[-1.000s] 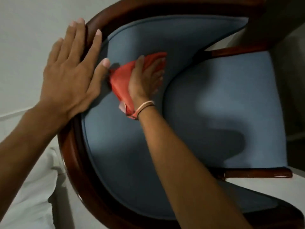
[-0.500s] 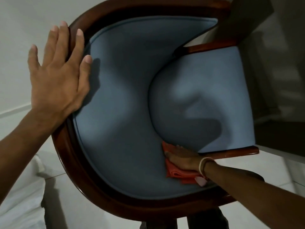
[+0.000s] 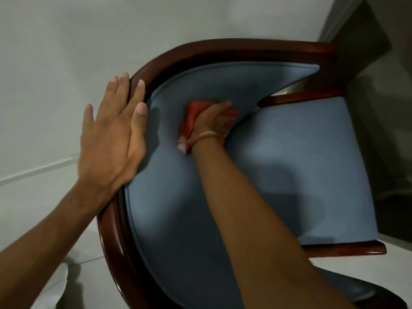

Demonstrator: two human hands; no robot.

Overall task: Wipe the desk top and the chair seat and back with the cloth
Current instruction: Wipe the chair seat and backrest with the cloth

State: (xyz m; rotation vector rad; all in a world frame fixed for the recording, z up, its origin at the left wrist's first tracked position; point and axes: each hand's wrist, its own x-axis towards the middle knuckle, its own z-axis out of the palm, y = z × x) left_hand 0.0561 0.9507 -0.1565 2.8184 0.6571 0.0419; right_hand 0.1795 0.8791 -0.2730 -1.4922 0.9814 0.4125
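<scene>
A chair with a curved blue padded back [image 3: 178, 208] and a blue seat [image 3: 312, 175] fills the head view, framed by a dark red-brown wooden rim [image 3: 223, 49]. My right hand [image 3: 211, 121] presses a red cloth [image 3: 189, 114] flat against the inner chair back, near where back and seat meet. The cloth shows above and to the left of the hand, the remainder of it hidden under the palm. My left hand [image 3: 111, 139] lies flat, fingers spread, on the top rim of the chair back. The desk is out of view.
A pale wall [image 3: 66, 52] stands behind the chair. A dark panel [image 3: 365, 41] rises at the upper right beside the seat. White fabric [image 3: 55, 286] lies at the lower left. The wooden armrest [image 3: 345, 249] projects at the lower right over a pale tiled floor [image 3: 396, 248].
My right hand has swept the cloth from the lower end of the chair back near the armrest up to the upper middle of the back. The left hand stays on the rim.
</scene>
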